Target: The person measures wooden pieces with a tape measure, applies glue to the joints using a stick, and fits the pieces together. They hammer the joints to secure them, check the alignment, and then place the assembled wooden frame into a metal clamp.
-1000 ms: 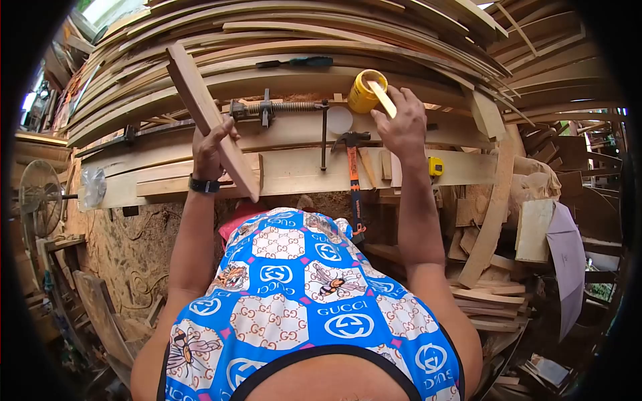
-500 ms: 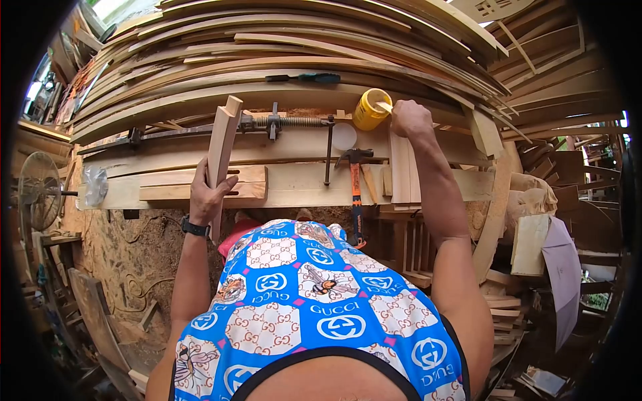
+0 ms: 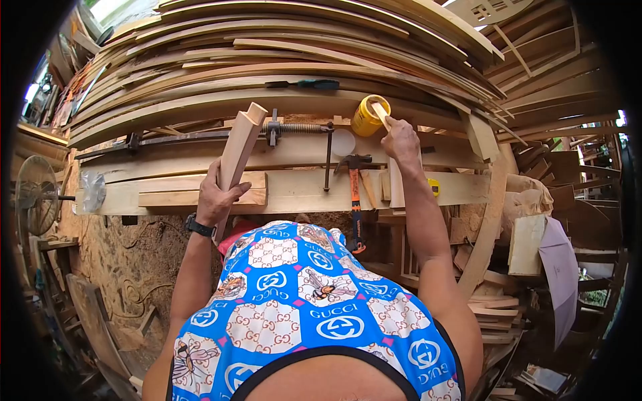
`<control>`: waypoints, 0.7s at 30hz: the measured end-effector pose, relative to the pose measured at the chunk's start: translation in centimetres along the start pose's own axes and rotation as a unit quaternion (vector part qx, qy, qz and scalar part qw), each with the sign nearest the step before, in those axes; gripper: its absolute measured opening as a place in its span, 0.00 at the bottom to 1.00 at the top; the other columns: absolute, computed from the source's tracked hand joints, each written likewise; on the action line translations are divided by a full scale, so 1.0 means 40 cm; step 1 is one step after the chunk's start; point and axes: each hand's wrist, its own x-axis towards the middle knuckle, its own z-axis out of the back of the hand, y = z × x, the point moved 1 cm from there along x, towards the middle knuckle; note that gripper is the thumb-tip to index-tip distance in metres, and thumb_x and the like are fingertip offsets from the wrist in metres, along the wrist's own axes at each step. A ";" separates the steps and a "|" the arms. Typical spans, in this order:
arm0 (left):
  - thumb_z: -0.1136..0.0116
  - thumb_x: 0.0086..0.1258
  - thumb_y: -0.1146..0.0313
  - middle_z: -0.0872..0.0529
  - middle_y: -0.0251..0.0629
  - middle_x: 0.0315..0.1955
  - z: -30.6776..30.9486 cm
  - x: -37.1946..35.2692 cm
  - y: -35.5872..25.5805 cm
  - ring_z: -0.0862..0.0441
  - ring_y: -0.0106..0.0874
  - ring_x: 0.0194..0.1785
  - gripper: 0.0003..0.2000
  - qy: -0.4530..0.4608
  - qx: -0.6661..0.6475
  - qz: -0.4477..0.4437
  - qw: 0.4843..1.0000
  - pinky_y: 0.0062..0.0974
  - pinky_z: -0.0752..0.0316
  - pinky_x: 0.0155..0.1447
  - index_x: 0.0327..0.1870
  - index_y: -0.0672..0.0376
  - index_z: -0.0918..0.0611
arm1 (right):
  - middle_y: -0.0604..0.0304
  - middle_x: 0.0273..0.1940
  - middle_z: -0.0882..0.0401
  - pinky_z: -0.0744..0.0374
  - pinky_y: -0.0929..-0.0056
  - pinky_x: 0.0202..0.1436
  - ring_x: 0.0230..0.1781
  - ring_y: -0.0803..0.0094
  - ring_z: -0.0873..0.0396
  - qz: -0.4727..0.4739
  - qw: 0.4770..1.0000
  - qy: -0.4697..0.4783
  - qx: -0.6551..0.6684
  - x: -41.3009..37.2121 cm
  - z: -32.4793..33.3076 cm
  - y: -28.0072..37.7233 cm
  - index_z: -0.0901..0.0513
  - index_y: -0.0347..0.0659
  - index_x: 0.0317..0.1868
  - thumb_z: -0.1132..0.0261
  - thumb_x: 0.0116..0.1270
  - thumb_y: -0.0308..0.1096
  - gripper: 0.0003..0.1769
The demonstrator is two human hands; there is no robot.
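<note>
My left hand (image 3: 218, 198) is closed around a wooden rail (image 3: 239, 150) with a tenon cut at its upper end, holding it tilted up to the right. Below that hand lie light wooden pieces (image 3: 167, 198) on the bench plank. My right hand (image 3: 401, 142) pinches a flat wooden stick (image 3: 382, 113), whose far end is inside an open yellow tub (image 3: 363, 123). The tub leans on the bench; what it contains is hard to make out. A round whitish lid (image 3: 344, 142) lies just left of it.
A claw hammer (image 3: 355, 194) hangs over the bench's near edge. Behind the rail stretches a long bar clamp (image 3: 301, 127). A yellow tape measure (image 3: 434, 187) sits right of my forearm. Stacked boards (image 3: 294, 40) fill the back, with a dark-handled tool (image 3: 314, 84) on them.
My right hand has moved left and slightly down, and more of the stick now shows in the tub. The rail in my left hand leans further right. The tape measure has come into view.
</note>
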 end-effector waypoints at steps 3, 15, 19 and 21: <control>0.20 0.56 0.56 0.12 0.49 0.49 -0.009 0.013 -0.015 0.13 0.37 0.49 0.42 0.004 0.061 -0.036 0.997 0.34 0.18 0.56 0.70 0.65 0.28 | 0.51 0.50 0.16 0.18 0.52 0.61 0.54 0.48 0.16 0.013 0.999 -0.031 0.014 -0.029 -0.022 -0.027 0.16 0.53 0.66 0.35 0.61 0.27 0.30; 0.17 0.52 0.60 0.11 0.45 0.42 -0.005 0.036 -0.057 0.14 0.34 0.42 0.32 -0.031 0.143 -0.036 0.989 0.34 0.17 0.47 0.56 0.63 0.22 | 0.45 0.47 0.13 0.16 0.57 0.53 0.47 0.50 0.14 0.094 0.953 -0.188 0.220 -0.179 0.021 -0.034 0.19 0.40 0.66 0.32 0.57 0.21 0.33; 0.20 0.58 0.68 0.12 0.42 0.35 0.006 0.061 -0.080 0.14 0.29 0.35 0.21 -0.002 0.109 -0.112 0.988 0.30 0.19 0.41 0.48 0.62 0.21 | 0.50 0.47 0.11 0.16 0.71 0.49 0.43 0.67 0.12 0.132 0.906 -0.111 0.387 -0.224 0.019 0.049 0.16 0.38 0.64 0.31 0.64 0.21 0.25; 0.26 0.61 0.72 0.12 0.45 0.35 0.000 0.062 -0.079 0.13 0.38 0.37 0.15 -0.010 0.099 -0.112 0.989 0.34 0.18 0.43 0.43 0.63 0.21 | 0.51 0.46 0.11 0.17 0.72 0.49 0.43 0.71 0.13 0.145 0.861 -0.088 0.480 -0.256 0.027 0.114 0.14 0.39 0.62 0.33 0.66 0.19 0.23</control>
